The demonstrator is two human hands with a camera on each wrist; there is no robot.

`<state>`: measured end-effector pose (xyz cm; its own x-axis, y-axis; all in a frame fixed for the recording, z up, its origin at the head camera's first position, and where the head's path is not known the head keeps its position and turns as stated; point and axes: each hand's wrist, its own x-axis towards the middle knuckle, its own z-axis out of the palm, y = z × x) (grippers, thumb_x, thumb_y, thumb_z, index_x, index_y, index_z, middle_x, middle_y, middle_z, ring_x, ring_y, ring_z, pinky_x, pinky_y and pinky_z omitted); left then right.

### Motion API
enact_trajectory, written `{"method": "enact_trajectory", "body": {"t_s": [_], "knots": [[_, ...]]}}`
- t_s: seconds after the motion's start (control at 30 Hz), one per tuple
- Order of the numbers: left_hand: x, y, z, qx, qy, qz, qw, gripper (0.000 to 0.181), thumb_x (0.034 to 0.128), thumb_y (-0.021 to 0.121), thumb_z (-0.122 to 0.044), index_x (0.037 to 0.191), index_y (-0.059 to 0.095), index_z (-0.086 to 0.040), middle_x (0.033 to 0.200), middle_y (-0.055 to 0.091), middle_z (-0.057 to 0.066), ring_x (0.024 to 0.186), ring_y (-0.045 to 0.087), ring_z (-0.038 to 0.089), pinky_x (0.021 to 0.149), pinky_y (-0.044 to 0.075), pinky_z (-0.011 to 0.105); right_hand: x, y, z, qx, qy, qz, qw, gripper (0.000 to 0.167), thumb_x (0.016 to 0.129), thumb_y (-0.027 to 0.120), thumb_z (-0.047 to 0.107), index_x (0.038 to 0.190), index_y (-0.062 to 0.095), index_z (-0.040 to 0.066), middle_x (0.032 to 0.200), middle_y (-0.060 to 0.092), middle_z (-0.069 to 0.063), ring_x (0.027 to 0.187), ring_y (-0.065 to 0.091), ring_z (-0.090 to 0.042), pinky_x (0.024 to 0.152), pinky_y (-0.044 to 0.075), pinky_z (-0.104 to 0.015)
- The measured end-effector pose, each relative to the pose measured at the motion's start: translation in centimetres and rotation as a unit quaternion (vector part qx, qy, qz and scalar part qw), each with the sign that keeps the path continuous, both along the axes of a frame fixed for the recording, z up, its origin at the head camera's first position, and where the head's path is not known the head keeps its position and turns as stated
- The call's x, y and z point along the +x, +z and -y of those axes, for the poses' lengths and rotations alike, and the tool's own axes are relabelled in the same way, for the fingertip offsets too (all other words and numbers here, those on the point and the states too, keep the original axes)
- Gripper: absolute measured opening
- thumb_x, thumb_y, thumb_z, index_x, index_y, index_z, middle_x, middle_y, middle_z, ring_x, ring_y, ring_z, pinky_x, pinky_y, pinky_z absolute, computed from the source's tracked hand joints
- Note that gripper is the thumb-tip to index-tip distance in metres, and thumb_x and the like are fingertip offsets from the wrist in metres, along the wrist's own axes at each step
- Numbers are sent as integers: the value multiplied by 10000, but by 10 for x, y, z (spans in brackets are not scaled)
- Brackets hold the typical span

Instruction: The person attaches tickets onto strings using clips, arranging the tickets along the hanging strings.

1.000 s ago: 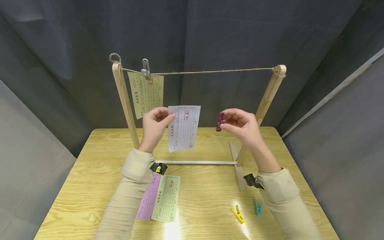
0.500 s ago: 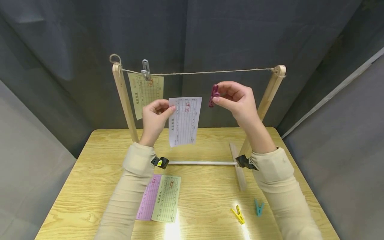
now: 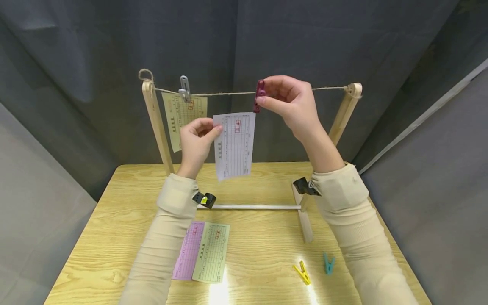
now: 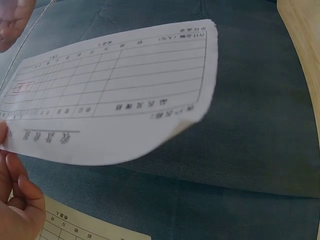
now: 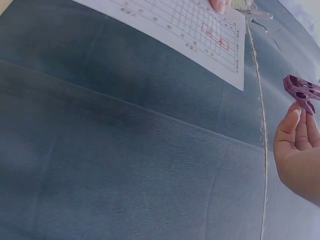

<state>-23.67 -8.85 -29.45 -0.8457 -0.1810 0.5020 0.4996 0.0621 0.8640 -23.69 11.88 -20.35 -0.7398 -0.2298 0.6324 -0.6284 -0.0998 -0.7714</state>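
Observation:
A white printed slip (image 3: pixel 235 146) with a red stamp is pinched at its left edge, near the top, by my left hand (image 3: pixel 197 144). My right hand (image 3: pixel 291 103) holds a dark purple clothespin (image 3: pixel 259 96) between thumb and fingers, close to the slip's upper right corner. In the head view that clothespin overlaps the twine line (image 3: pixel 225 93); the right wrist view shows a gap between the clothespin (image 5: pixel 304 92) and the twine (image 5: pixel 262 110). The slip's top edge hangs a little below the line.
A yellow slip (image 3: pixel 183 120) hangs from the line under a grey clothespin (image 3: pixel 184 89). Wooden posts (image 3: pixel 345 114) carry the twine. On the table (image 3: pixel 263 250) lie a pink slip (image 3: pixel 189 252), a green slip (image 3: pixel 212 253), a yellow clothespin (image 3: pixel 303 273) and a teal clothespin (image 3: pixel 328 264).
Both hands have risen toward the twine. My right hand has also moved left with the purple clothespin, from well beside the white slip to near its top corner.

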Motion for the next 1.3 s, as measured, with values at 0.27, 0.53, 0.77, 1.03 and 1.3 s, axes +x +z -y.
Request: {"method": "enact_trajectory", "body": {"t_s": [0.27,0.53,0.77,1.03,1.3], "knots": [[-5,5,0,227,71,40,9997,123,750,712,20,821,629,77,788,647,122,682,569,114,638,466,213,-12,16,12,179,-11,205,9996,171,763,666,-63,932,649,-41,816,652,-59,723,583,-206,710,484,-250],[-8,11,0,390,155,-137,9990,95,743,719,20,802,651,50,752,654,62,659,566,103,618,457,203,-23,26,20,680,-129,398,9968,189,766,690,-10,948,642,-26,834,654,-57,756,585,-214,725,489,-247],[-9,14,-1,703,166,-345,9968,83,718,731,46,752,669,2,726,656,79,627,565,85,585,458,197,-25,36,24,1132,-247,392,9925,194,772,699,15,951,640,-28,834,653,-61,751,598,-202,718,488,-245],[-10,19,2,737,161,-457,9961,84,717,727,55,745,669,0,708,655,50,615,561,84,583,460,197,-33,38,30,1318,-189,562,9895,188,764,713,30,931,652,-32,819,656,-71,757,610,-208,760,492,-282],[-11,22,2,652,92,-448,9968,82,715,723,63,763,664,33,714,660,57,619,569,77,595,471,199,-37,37,33,1243,-297,701,9893,131,769,708,28,865,663,-49,754,641,-67,730,577,-213,767,462,-293]]}}
